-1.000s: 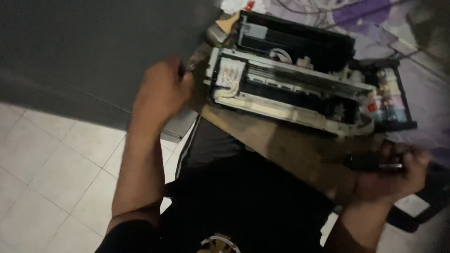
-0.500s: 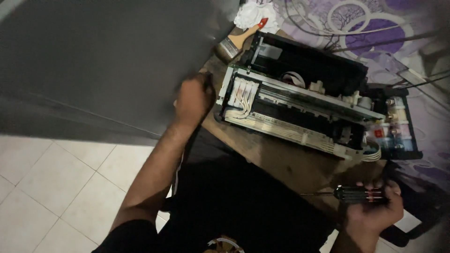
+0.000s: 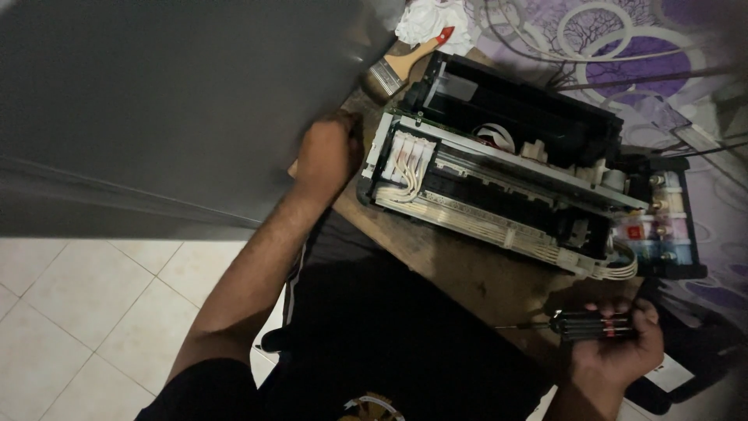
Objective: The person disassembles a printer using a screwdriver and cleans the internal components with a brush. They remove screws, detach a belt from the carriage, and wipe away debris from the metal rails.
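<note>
The opened printer (image 3: 499, 179), black plastic with white ribbon cables, lies on a brown wooden surface (image 3: 467, 273). The left hand (image 3: 327, 152) rests curled at its left end; the right hand (image 3: 615, 351) grips a black ribbed screwdriver (image 3: 596, 325) at the near right. A wooden-handled brush (image 3: 401, 66) lies far left.

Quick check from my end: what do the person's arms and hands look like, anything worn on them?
Both forearms are bare, with no sleeves reaching them. The left hand and right hand show no gloves, and no watch, ring or band is visible in the dim light. The person wears dark clothing with a small emblem on the front.
</note>
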